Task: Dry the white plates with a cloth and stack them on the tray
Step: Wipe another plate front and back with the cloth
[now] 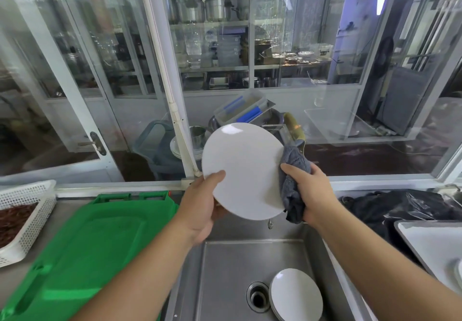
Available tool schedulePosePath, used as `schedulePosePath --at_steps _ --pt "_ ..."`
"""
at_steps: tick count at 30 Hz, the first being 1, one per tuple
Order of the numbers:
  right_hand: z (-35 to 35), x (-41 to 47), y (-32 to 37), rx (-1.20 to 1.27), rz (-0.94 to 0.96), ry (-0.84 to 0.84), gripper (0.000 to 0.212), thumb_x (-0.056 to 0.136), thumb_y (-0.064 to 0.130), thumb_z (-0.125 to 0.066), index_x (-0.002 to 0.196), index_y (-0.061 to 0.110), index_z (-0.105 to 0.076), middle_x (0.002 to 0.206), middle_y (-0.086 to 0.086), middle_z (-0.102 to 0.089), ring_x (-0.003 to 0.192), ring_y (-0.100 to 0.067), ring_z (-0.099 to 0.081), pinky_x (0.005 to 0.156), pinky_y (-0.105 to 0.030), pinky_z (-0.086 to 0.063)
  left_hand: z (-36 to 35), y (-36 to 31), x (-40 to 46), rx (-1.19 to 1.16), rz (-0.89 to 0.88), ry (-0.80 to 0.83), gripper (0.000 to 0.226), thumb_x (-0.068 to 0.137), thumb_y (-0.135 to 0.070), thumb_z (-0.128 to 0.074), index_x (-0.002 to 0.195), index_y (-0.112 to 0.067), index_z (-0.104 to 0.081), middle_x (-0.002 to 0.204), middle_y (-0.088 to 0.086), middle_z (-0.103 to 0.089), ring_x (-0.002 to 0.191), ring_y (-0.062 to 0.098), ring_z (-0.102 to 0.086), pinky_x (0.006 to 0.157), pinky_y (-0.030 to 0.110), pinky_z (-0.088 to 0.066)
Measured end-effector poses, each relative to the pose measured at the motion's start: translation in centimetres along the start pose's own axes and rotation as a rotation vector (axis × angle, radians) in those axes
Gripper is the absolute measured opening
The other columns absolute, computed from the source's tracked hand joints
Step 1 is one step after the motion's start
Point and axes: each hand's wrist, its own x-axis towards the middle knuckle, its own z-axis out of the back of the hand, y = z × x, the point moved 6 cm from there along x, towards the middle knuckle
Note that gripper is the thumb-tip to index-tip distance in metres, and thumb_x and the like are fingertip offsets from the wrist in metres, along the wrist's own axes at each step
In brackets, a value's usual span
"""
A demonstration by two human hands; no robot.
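A large green plastic lid (82, 253) lies flat on the steel worktop (15, 278), left of the sink (225, 270). At the worktop's far left edge sits a white perforated basket (27, 218) holding reddish-brown pieces. A crumpled black plastic bag (400, 208) lies right of the sink. Glass panels (300, 45) behind show shelves of metal pots (217, 8).

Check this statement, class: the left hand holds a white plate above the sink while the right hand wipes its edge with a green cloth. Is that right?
One detail is wrong: the cloth is grey, not green. The head view shows the left hand holding the white plate above the sink while the right hand wipes its edge with the grey cloth.
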Motion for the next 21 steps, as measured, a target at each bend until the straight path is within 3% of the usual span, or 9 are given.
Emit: schedulePosePath --at_steps 4,7,9,11,15,18,21 --pt "0.4 0.0 2.8 -0.216 0.12 0.037 0.034 0.07 0.034 -0.089 0.1 0.034 -0.072 0.095 -0.001 -0.079 0.08 -0.023 -0.077 0.068 -0.041 -0.065 0.3 -1.0 -0.1 0.116 0.081 0.139 0.026 0.102 -0.001 -0.052 0.116 -0.013 -0.069 0.107 0.011 -0.081 0.092 0.028 -0.078 0.064 0.04 -0.064" --pt "0.4 -0.2 3.8 -0.453 0.22 -0.017 0.039 0.085 0.044 -0.081 0.116 0.042 -0.059 0.106 0.008 -0.072 0.088 -0.018 -0.072 0.078 -0.04 -0.058 -0.6 -1.0 -0.3 0.144 0.052 0.177 0.032 0.102 0.004 -0.049 0.11 -0.015 -0.073 0.103 0.009 -0.081 0.086 0.024 -0.079 0.061 0.039 -0.064" --pt "-0.2 -0.5 4.4 -0.747 0.379 -0.101 0.036 0.096 0.05 -0.065 0.128 0.039 -0.051 0.122 0.003 -0.054 0.095 -0.023 -0.059 0.087 -0.036 -0.045 -1.4 -0.7 -0.4 0.162 0.008 0.17 0.04 0.102 0.006 -0.048 0.095 -0.018 -0.08 0.094 0.003 -0.082 0.08 0.018 -0.077 0.057 0.035 -0.062" --pt "-1.2 -1.6 5.0 -0.938 0.541 -0.146 0.033 0.102 0.047 -0.055 0.132 0.032 -0.052 0.123 -0.004 -0.042 0.102 -0.033 -0.052 0.088 -0.041 -0.044 -2.2 -0.2 -0.6 0.156 -0.027 0.148 0.038 0.102 0.006 -0.048 0.097 -0.017 -0.078 0.089 -0.002 -0.081 0.076 0.012 -0.076 0.055 0.031 -0.061" --pt "-3.2 -4.2 4.7 -1.237 0.697 -0.063 0.034 0.1 0.04 -0.056 0.131 0.026 -0.059 0.121 -0.013 -0.053 0.1 -0.043 -0.058 0.079 -0.045 -0.049 -2.8 -0.2 -0.1 0.071 -0.101 0.088 0.037 0.101 0.009 -0.045 0.106 -0.014 -0.073 0.096 -0.001 -0.082 0.086 0.015 -0.076 0.06 0.037 -0.064" --pt "-4.8 -6.9 3.5 -1.225 0.797 0.129 0.03 0.094 0.04 -0.058 0.122 0.029 -0.059 0.11 -0.003 -0.057 0.088 -0.034 -0.061 0.063 -0.038 -0.046 -3.0 -0.1 0.1 0.072 -0.12 0.075 0.041 0.1 0.01 -0.043 0.11 -0.014 -0.074 0.099 0.006 -0.081 0.088 0.018 -0.077 0.073 0.045 -0.066" --pt "-6.4 -8.1 3.5 -1.247 0.907 0.253 0.031 0.094 0.047 -0.05 0.123 0.035 -0.055 0.109 0.003 -0.058 0.085 -0.028 -0.062 0.058 -0.035 -0.047 -3.0 1.3 -0.1 0.105 -0.086 0.125 0.035 0.098 0.004 -0.047 0.111 -0.012 -0.076 0.1 0.015 -0.08 0.091 0.025 -0.076 0.07 0.044 -0.064"
